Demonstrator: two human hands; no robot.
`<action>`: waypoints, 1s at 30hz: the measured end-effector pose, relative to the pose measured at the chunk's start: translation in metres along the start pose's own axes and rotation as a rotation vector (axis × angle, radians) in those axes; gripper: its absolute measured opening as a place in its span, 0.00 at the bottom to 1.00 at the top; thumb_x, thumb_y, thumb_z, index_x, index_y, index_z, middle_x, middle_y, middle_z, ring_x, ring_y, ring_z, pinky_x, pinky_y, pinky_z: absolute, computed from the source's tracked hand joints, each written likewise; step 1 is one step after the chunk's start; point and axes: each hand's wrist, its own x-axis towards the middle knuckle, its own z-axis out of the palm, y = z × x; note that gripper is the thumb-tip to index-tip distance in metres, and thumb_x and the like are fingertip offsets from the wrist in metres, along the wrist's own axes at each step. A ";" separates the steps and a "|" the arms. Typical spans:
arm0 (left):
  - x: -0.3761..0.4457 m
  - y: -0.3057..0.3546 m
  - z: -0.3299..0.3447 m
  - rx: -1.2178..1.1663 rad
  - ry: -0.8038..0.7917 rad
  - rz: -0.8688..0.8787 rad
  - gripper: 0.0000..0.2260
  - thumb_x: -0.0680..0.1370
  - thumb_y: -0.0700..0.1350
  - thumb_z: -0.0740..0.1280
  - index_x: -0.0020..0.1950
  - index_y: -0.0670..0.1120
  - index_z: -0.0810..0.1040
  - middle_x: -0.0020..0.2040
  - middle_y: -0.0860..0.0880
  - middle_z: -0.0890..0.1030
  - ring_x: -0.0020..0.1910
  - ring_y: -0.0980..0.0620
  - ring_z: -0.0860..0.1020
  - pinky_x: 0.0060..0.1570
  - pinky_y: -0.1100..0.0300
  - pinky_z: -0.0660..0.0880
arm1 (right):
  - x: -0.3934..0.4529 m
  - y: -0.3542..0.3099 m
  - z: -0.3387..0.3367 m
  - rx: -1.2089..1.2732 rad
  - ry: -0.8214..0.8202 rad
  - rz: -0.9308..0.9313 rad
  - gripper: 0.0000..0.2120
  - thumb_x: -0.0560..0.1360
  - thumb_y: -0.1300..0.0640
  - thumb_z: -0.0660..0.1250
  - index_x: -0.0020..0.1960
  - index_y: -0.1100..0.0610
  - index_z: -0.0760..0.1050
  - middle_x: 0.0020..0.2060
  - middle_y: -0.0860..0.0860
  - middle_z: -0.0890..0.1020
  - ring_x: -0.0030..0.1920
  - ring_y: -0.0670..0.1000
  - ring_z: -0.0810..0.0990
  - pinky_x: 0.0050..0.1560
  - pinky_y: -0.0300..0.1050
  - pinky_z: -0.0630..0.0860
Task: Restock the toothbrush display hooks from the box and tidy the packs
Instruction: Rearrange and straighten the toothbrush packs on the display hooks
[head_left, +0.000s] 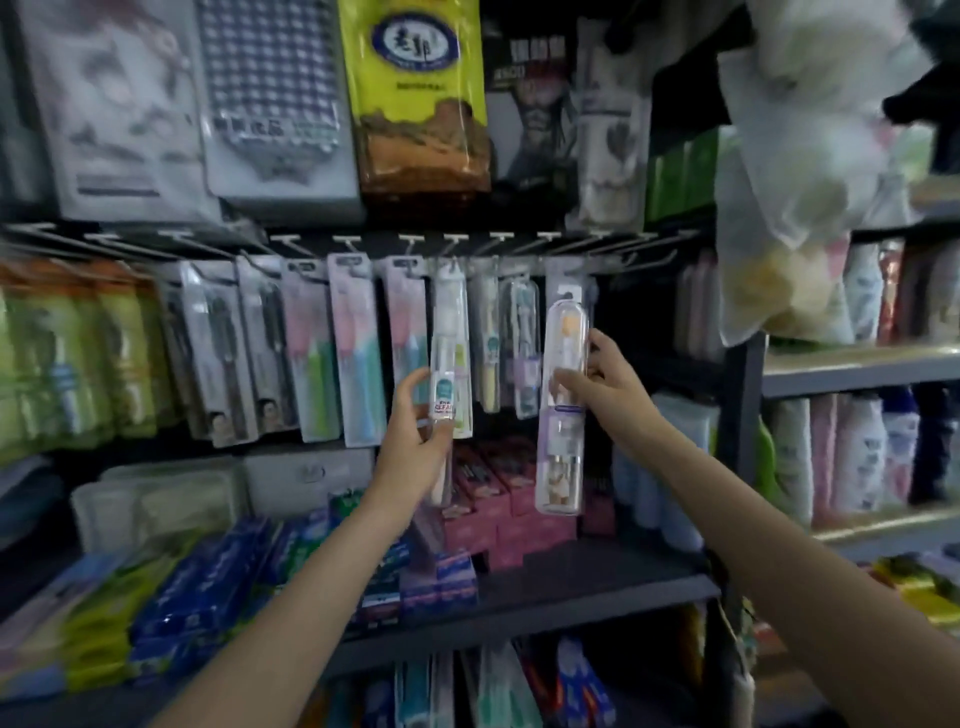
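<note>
A row of white wire display hooks (457, 240) runs across the middle of the rack, with several toothbrush packs (358, 353) hanging from them. My left hand (421, 441) grips the lower part of a narrow clear toothbrush pack (448, 338) that hangs from a hook at the centre. My right hand (605, 379) holds a long clear toothbrush case (563, 415) by its right edge, its top close to a hook on the right. The supply box is not in view.
Toothpaste boxes (197, 613) lie on the dark shelf (571, 587) below, with pink boxes (498, 519) behind them. Large hanging packs (415, 93) fill the rack above. A white plastic bag (800, 197) hangs at upper right beside grey shelves (857, 364) of bottles.
</note>
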 end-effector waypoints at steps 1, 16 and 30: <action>0.006 0.001 -0.002 -0.001 0.009 0.000 0.23 0.79 0.38 0.61 0.68 0.59 0.59 0.63 0.45 0.71 0.52 0.52 0.74 0.44 0.66 0.72 | 0.010 0.000 0.001 -0.020 -0.011 -0.017 0.27 0.76 0.60 0.66 0.71 0.53 0.60 0.55 0.55 0.77 0.49 0.52 0.78 0.46 0.44 0.76; 0.065 -0.018 0.025 0.051 0.171 0.016 0.31 0.77 0.36 0.64 0.72 0.59 0.55 0.50 0.55 0.72 0.47 0.58 0.75 0.42 0.69 0.71 | 0.099 0.051 -0.021 0.033 0.003 0.067 0.34 0.74 0.61 0.69 0.73 0.51 0.54 0.53 0.52 0.76 0.45 0.48 0.79 0.40 0.40 0.75; 0.082 -0.028 0.039 0.121 0.192 0.071 0.30 0.77 0.36 0.65 0.68 0.62 0.56 0.50 0.58 0.73 0.48 0.62 0.74 0.44 0.68 0.73 | 0.155 0.047 -0.014 0.002 -0.054 0.017 0.28 0.75 0.61 0.67 0.70 0.51 0.59 0.53 0.52 0.77 0.48 0.52 0.79 0.45 0.47 0.78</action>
